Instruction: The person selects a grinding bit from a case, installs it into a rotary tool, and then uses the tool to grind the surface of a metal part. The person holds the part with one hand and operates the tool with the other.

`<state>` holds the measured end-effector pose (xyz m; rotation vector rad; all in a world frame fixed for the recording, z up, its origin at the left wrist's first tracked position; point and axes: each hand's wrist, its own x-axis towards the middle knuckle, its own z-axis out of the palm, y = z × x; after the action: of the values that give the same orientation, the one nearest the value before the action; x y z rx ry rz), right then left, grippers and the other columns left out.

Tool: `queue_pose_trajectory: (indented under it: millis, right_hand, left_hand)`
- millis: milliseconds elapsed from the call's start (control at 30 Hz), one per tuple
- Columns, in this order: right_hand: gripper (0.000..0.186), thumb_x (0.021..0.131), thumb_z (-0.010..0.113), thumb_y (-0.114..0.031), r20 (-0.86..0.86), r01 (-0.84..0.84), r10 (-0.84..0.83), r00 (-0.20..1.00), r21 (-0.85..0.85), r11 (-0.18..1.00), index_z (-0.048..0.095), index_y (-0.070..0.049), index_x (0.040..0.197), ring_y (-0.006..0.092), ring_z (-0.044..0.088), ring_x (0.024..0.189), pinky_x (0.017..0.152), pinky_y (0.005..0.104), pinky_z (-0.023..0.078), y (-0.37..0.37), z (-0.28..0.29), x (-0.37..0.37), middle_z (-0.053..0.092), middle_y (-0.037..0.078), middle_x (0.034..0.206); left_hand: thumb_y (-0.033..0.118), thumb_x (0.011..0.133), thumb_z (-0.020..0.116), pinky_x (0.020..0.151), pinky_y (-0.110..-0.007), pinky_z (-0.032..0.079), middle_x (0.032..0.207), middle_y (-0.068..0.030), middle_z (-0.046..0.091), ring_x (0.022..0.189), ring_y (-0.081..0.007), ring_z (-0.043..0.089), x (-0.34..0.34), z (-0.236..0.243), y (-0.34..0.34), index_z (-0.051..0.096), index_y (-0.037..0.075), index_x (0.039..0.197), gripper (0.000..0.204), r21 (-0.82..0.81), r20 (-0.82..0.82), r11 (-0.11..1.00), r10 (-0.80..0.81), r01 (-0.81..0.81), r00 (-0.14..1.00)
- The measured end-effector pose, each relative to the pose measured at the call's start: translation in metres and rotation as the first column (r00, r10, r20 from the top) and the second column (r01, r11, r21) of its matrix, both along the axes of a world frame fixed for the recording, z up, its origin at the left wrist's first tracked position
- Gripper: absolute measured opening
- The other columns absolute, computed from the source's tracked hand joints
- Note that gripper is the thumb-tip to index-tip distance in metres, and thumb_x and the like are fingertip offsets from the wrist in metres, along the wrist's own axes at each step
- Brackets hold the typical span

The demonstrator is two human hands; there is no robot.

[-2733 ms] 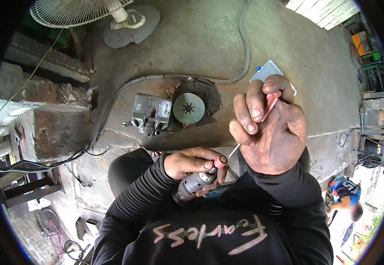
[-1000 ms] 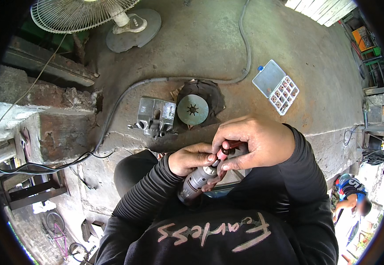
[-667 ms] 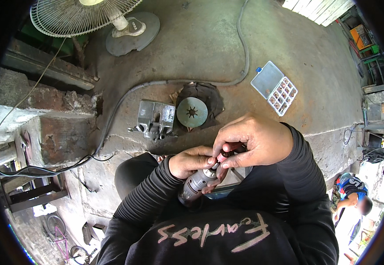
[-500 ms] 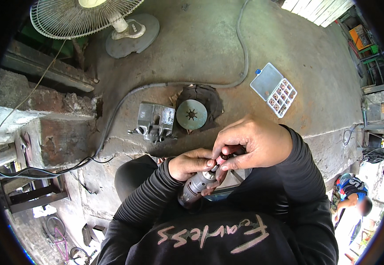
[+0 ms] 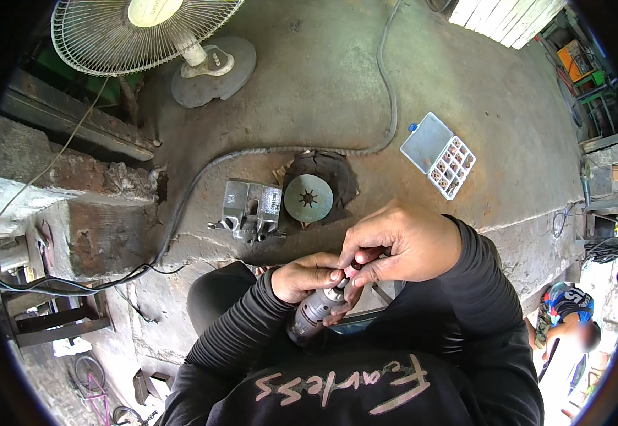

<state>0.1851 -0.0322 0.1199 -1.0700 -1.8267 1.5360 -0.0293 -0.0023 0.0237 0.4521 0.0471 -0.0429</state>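
Observation:
My left hand [image 5: 300, 278] is closed around the front of a grey metal rotary tool [image 5: 314, 312], its thumb beside the narrow nose and its fingers curled underneath. The tool has a cylindrical body and points up and away from my lap. At its nose, my right hand [image 5: 415, 245] is closed in a pinch on a small piece with a pinkish part [image 5: 352, 269]. Fingers cover most of that piece, so I cannot tell its exact kind, or whether it is seated in the tool.
On the ledge ahead lie a grey metal casting [image 5: 252, 206] and a round slotted disc [image 5: 308, 198] on a dark cloth. An open compartment box [image 5: 452, 167] of small parts is to the right. Beyond run a grey hose [image 5: 387, 85] and a standing fan [image 5: 213, 67]. Another person [image 5: 566, 312] crouches far right.
The surroundings sit slightly lower in the picture, as my view has tilted a little. Both hands keep their grip at the tool's nose, with only small finger shifts.

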Motion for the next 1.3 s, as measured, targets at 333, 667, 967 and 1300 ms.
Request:
queue_pose_trajectory:
  millis: [333,667,967,1300]
  right_hand:
    - [0.024,0.080,0.076,-0.015,-0.066,0.071,-0.068,0.996,0.058,0.996,0.063,-0.003,0.095,0.0119,0.052,0.061,0.060,0.0282,0.044,0.001,-0.002,0.000,0.058,0.002,0.068]
    - [0.039,0.095,0.042,-0.023,-0.737,0.409,-0.598,0.313,-0.464,0.786,0.049,-0.001,0.126,0.0141,0.049,0.065,0.053,0.0256,0.038,0.008,-0.006,0.000,0.057,0.011,0.081]
    - [0.025,0.093,0.041,-0.011,-0.795,0.371,-0.600,0.088,-0.533,0.761,0.055,-0.003,0.112,0.0159,0.051,0.067,0.057,0.0279,0.040,-0.006,-0.005,-0.026,0.056,0.012,0.081]
    - [0.026,0.092,0.040,-0.011,-0.805,0.373,-0.589,0.072,-0.526,0.765,0.054,-0.002,0.112,0.0147,0.051,0.067,0.055,0.0262,0.039,-0.005,-0.009,-0.032,0.056,0.012,0.083]
  left_hand:
    - [0.036,0.099,0.050,0.055,-0.032,0.050,0.083,-0.0125,0.055,0.064,-0.0212,0.058,0.001,-0.005,0.000,0.055,-0.003,0.098,0.039,-0.032,0.122,0.999,0.006,-0.002,0.993]
    - [0.035,0.097,0.052,0.049,-0.034,0.049,0.078,-0.0185,0.057,0.060,-0.0259,0.060,0.005,-0.002,-0.003,0.056,-0.008,0.102,0.044,0.068,0.093,0.988,0.130,-0.137,0.987]
    - [0.038,0.096,0.053,0.050,-0.034,0.050,0.079,-0.0171,0.057,0.062,-0.0254,0.060,0.006,-0.006,-0.002,0.056,-0.007,0.104,0.045,0.033,0.053,0.996,0.079,-0.081,0.995]
    - [0.033,0.098,0.051,0.049,-0.034,0.049,0.083,-0.0182,0.056,0.063,-0.0265,0.060,0.007,-0.007,-0.002,0.059,-0.004,0.101,0.038,0.043,0.130,0.991,0.122,-0.128,0.984]
